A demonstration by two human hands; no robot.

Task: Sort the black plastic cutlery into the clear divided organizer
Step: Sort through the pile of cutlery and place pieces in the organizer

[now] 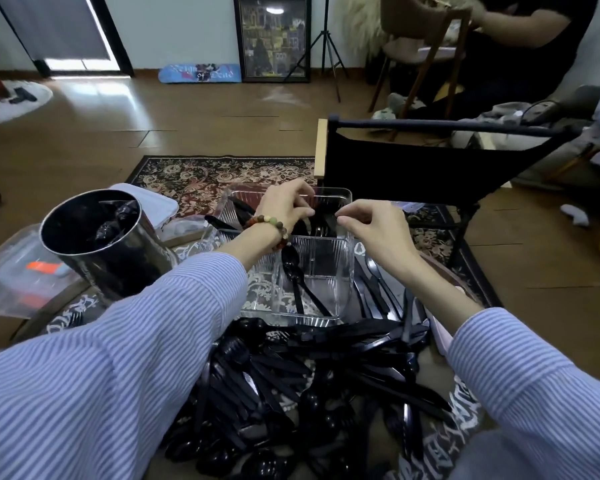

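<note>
Two hands [288,202] [371,223] over organizer [340,271] (forks beneath)

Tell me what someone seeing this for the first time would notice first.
Probably the two hands, left hand and right hand, meeting over the far end of the clear organizer at centre, fingers curled around black forks. Next, the big heap of black cutlery in front, and the shiny metal canister at left.

blue-striped sleeves [125,341], beaded bracelet [271,225]

Both hands forward — fingers [347,212] curled, pinching.
</note>
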